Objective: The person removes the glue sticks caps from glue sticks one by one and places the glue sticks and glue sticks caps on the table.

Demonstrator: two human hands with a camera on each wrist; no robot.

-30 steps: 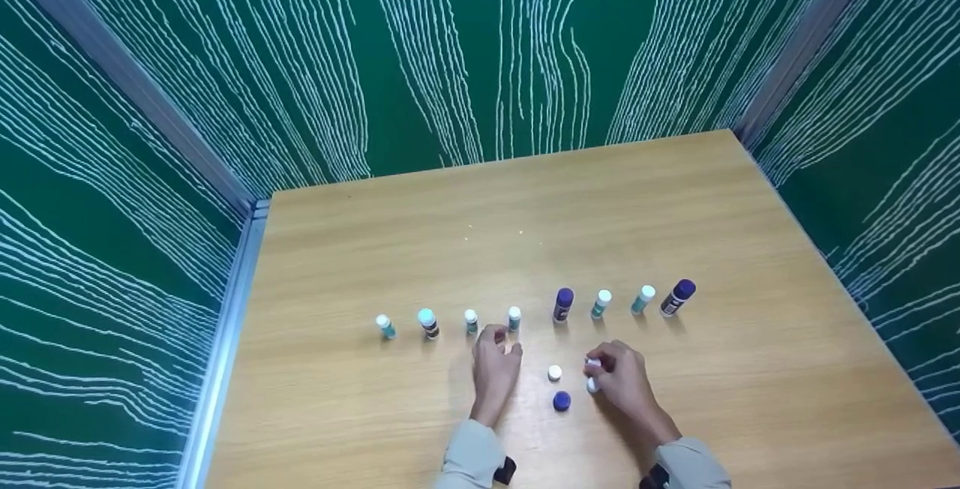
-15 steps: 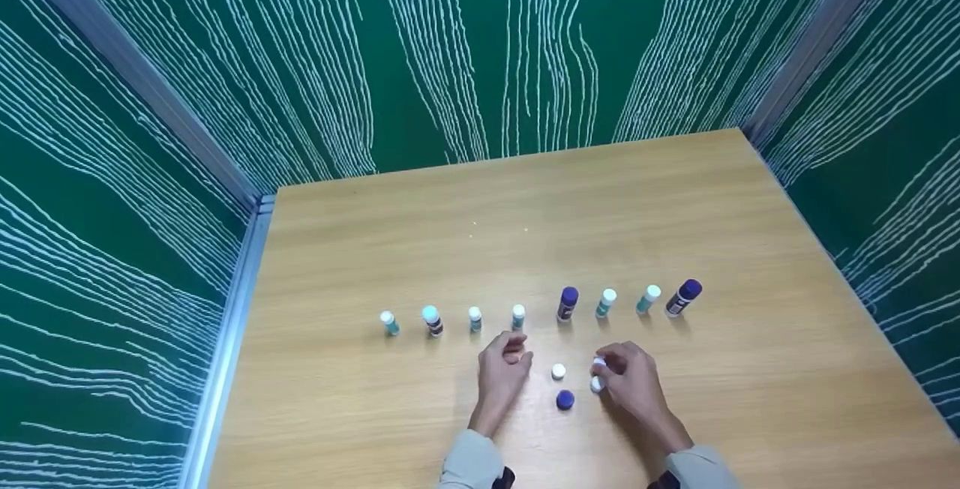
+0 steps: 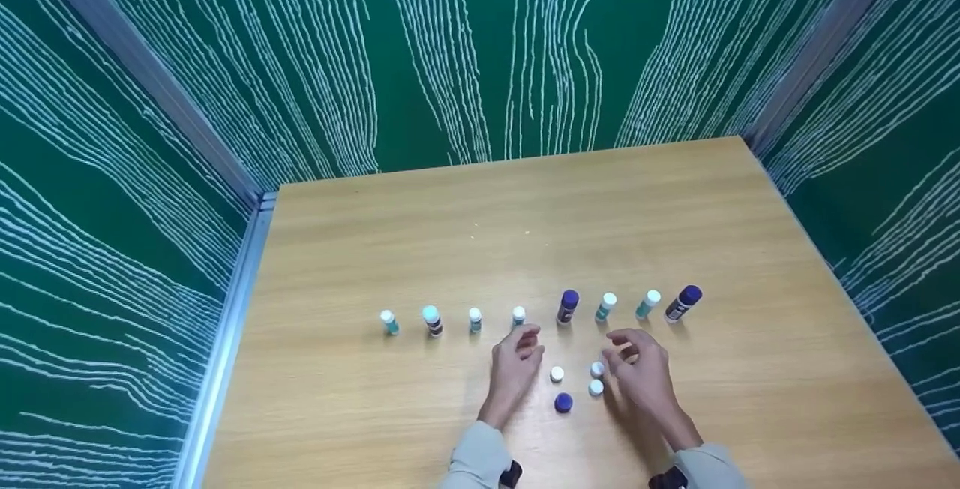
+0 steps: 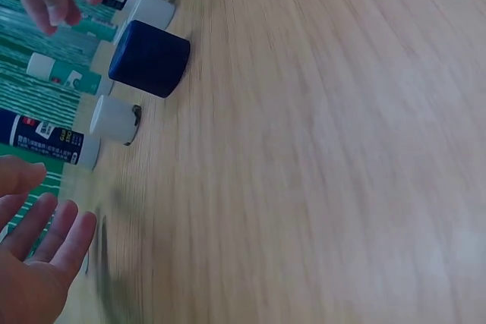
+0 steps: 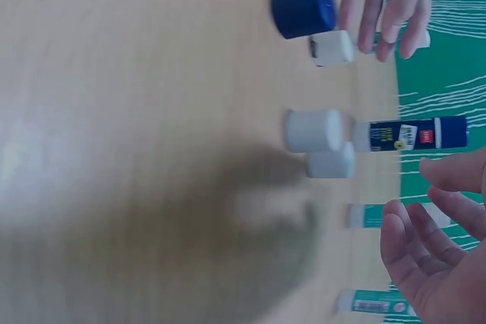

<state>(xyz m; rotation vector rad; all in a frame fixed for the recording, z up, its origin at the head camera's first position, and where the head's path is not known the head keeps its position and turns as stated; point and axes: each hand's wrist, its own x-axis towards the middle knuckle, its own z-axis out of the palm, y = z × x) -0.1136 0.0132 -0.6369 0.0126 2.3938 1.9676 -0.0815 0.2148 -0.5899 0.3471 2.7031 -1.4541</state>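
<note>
Loose on the table lie a blue cap (image 3: pixel 563 403) and a white cap (image 3: pixel 556 374), near my left hand (image 3: pixel 512 373). That hand has relaxed fingers, holds nothing, and partly covers a white-capped glue stick (image 3: pixel 519 313). My right hand (image 3: pixel 646 373) hovers beside two more white caps, the farther cap (image 3: pixel 597 369) and the nearer cap (image 3: pixel 595 388), its thumb and fingers parted with nothing between them. A blue-capped glue stick (image 3: pixel 568 307) stands behind the caps. In the left wrist view, the blue cap (image 4: pixel 150 58) overlaps a white cap behind it.
Several glue sticks stand in a row: a teal one (image 3: pixel 606 307), another teal one (image 3: pixel 648 304) and a large blue-capped one (image 3: pixel 683 304) at right; others (image 3: pixel 432 321) at left. Green panels (image 3: pixel 420 61) with white lines enclose the wooden table (image 3: pixel 360 249). Tiny white crumbs lie behind the row.
My right hand has let go of a white cap, which now rests behind another, and its fingers have moved up and away. My left hand has shifted slightly right.
</note>
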